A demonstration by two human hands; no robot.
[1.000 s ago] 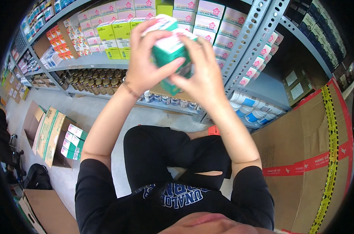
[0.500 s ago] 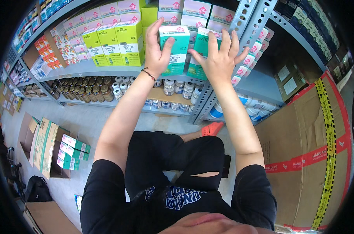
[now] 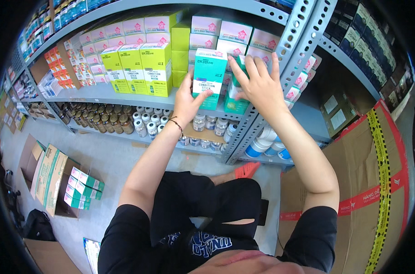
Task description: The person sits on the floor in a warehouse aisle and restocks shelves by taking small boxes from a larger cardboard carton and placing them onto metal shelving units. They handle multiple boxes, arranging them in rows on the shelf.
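A tall green-and-white box (image 3: 209, 75) stands upright near the front of the shelf. My left hand (image 3: 187, 101) grips its lower left part, thumb across the front and fingers along the side. Just to the right is a second green box (image 3: 235, 104), largely covered by my right hand (image 3: 261, 84). That hand is open, its fingers spread over the box's upper part and its thumb low in front of it. Behind both green boxes are stacked pink-and-white boxes (image 3: 235, 32). Yellow-green boxes (image 3: 156, 71) line the shelf to the left.
A perforated metal post (image 3: 295, 50) rises close by my right hand. Jars and bottles (image 3: 118, 119) fill the shelf below. On the floor at left, an open carton (image 3: 52, 178) sits beside small green-and-white boxes (image 3: 83, 189). A large taped carton (image 3: 326, 178) stands at right.
My left hand has slid from the upper left side of the first green box to its lower part. My right hand remains over the second box. The whole view has shifted slightly.
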